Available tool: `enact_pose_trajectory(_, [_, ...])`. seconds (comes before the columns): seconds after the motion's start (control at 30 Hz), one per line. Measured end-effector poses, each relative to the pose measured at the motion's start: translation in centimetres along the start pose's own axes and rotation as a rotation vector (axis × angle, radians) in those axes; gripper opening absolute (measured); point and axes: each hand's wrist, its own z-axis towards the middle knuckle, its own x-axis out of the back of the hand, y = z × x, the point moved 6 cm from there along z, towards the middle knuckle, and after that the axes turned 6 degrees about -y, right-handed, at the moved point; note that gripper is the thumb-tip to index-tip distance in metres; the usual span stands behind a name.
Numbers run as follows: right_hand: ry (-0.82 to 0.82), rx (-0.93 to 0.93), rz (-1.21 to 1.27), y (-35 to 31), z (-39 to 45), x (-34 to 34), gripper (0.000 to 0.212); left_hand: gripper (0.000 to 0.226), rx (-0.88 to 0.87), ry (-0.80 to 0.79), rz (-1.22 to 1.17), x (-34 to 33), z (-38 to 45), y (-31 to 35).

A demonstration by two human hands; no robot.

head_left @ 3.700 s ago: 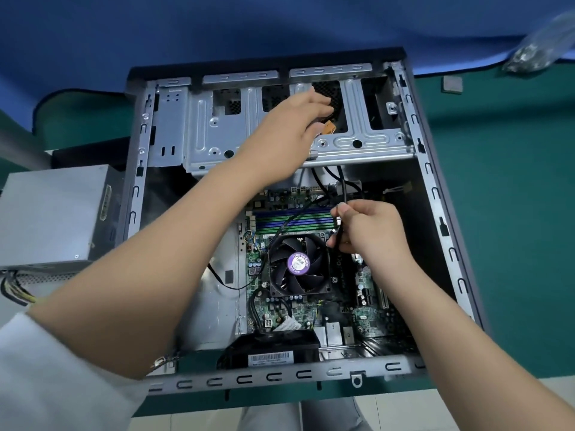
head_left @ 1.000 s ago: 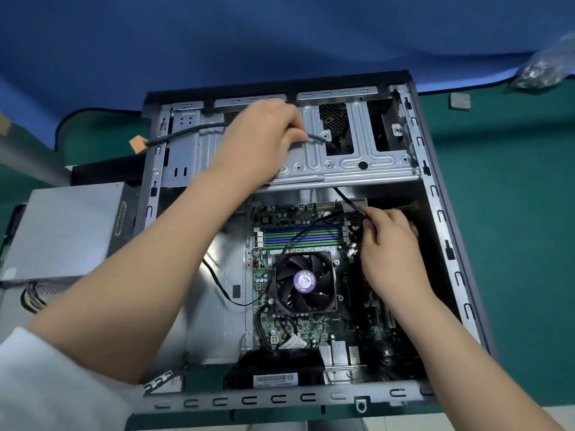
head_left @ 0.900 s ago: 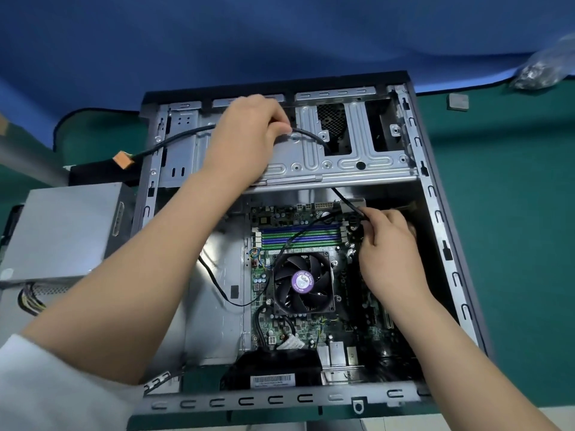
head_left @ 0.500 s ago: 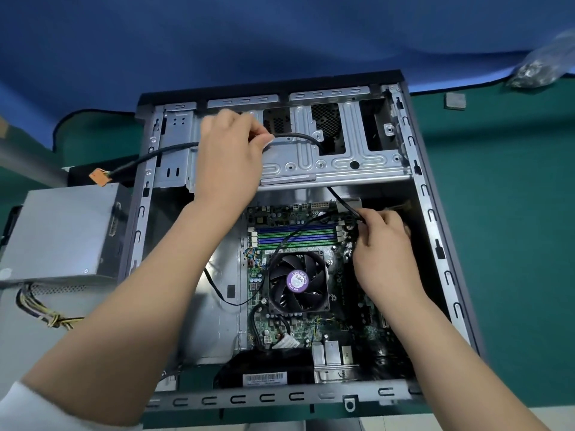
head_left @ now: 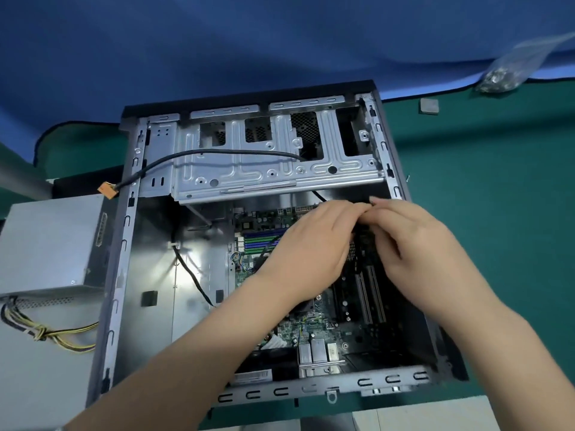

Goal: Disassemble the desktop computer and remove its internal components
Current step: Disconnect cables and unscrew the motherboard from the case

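both hands meet over the upper right of the motherboard (head_left: 314, 325): the left hand (head_left: 311, 244) and the right hand (head_left: 413, 241) have fingers curled together around something small and dark between them, probably a cable plug, though what exactly they pinch is hidden. to do this well, i'd judge, hold the plug body rather than the wire, press any latch, and pull straight out from the board without rocking. a freed black cable (head_left: 217, 154) with an orange connector (head_left: 107, 191) already lies across the drive cage (head_left: 273, 175) and over the left wall of the open computer case (head_left: 124, 275) on the green bench (head_left: 497, 213). the power supply (head_left: 49, 244) sits outside, left.
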Motion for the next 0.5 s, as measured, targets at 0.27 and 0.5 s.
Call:
enact_pose_trajectory(0.27, [0.193,-0.001,0.042,1.2,-1.4,-0.4,0.039,0.036,0.031,-0.095,0.109,-2.4,-0.2,-1.9])
enact_pose_trajectory(0.5, [0.210,-0.037,0.002,1.2,-1.5,-0.4,0.041,0.017,0.119,-0.067,0.133,-2.9,-0.7,-4.2])
